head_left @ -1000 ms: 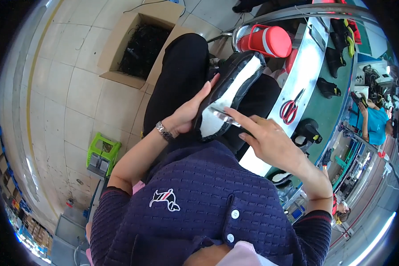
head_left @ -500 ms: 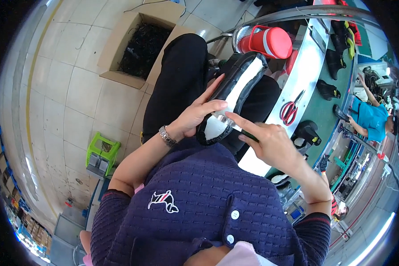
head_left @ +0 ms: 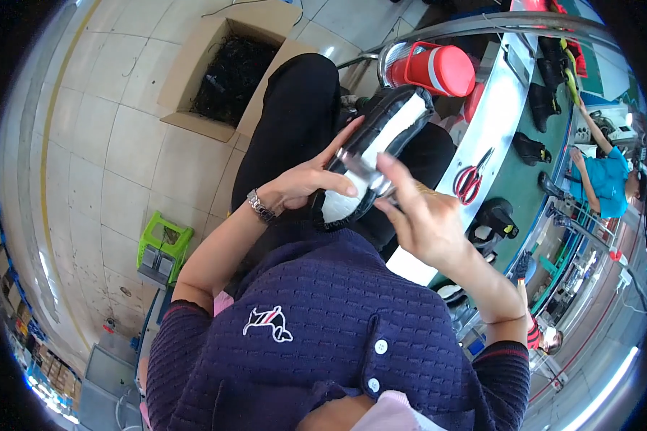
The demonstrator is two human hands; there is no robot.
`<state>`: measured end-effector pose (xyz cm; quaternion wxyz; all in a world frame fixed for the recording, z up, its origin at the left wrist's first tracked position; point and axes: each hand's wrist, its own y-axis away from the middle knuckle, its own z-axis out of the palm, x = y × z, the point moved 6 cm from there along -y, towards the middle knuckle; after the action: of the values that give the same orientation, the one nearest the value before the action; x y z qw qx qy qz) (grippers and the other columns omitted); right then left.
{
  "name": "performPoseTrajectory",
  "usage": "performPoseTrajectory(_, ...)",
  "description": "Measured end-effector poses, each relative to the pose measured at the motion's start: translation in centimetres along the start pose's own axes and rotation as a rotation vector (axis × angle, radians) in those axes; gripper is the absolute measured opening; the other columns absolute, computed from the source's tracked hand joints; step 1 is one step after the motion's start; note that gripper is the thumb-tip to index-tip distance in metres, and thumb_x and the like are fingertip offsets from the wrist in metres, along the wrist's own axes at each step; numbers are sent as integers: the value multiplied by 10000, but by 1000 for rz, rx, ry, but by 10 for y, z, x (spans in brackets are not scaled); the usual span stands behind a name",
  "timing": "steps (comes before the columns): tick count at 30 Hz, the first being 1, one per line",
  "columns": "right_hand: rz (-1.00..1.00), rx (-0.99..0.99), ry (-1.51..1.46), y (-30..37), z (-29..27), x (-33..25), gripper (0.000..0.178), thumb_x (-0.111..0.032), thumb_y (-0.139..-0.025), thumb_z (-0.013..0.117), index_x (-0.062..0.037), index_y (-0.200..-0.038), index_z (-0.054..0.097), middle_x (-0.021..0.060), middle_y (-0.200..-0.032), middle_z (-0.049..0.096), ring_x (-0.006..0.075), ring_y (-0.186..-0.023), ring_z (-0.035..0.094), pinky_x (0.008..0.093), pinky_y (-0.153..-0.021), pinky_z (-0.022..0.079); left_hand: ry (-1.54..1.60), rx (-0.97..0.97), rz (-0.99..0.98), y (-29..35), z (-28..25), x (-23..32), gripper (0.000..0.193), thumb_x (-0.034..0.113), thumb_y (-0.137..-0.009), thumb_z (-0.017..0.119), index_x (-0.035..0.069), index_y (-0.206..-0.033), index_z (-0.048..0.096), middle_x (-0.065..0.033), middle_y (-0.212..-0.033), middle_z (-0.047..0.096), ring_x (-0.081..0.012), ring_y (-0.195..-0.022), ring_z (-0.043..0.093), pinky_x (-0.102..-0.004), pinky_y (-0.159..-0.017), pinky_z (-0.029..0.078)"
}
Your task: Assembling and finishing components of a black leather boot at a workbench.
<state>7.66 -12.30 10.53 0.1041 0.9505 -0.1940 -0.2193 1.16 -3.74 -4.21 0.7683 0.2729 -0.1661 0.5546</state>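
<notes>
A black shoe upper lies sole side up over my lap, with a white inner sole framed by its turned-in black edge. My left hand holds it from the left, thumb across the white surface and fingers along the far side. In my right hand is a shiny metal hand tool, smeared by motion; its exact kind cannot be made out. The tool's metal end is over the near half of the sole. My right index finger is stretched along it.
Red-handled scissors lie on the white bench edge at my right. Beyond, a green conveyor carries several black shoes. A red jug stands ahead. A cardboard box of black scraps and a green stool are at left. A co-worker stands across.
My right hand and the tool have moved up and slightly left along the sole. My left thumb has slid nearer to me on the shoe. The co-worker reaches toward the conveyor.
</notes>
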Motion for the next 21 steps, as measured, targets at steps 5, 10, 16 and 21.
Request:
performPoseTrajectory(5,89,-220,170,-12,1,1,657,-186,-876,650,-293,-1460,369,98,-685,629,231,-518,616,343,-462,482,38,18,-39,1,-4,-2,1141,85,-683,780,293,-1549,66,-95,-1530,266,-207,-1374,295,-357,-1113,244)
performPoseTrajectory(10,202,-8,41,-5,5,14,656,-213,-875,648,-276,-1462,363,111,-635,632,310,-557,635,408,-539,502,102,-28,-53,5,-3,-1,1125,150,-710,795,297,-1547,58,-108,-1543,237,-210,-1390,272,-367,-1121,237)
performPoseTrajectory(16,105,-199,66,14,1,13,724,-20,-855,566,-341,-1463,338,156,-836,625,247,-649,655,331,-527,549,344,-127,40,24,-3,-13,863,560,-896,550,277,-1544,57,-37,-1600,97,-194,-1443,182,-391,-1157,195)
performPoseTrajectory(21,-225,63,406,18,11,-19,826,91,-777,523,-393,-1433,391,193,-978,558,304,-938,618,301,-548,566,335,-57,-12,24,5,-17,861,519,-903,568,254,-1546,59,-22,-1605,70,-196,-1444,184,-386,-1153,212)
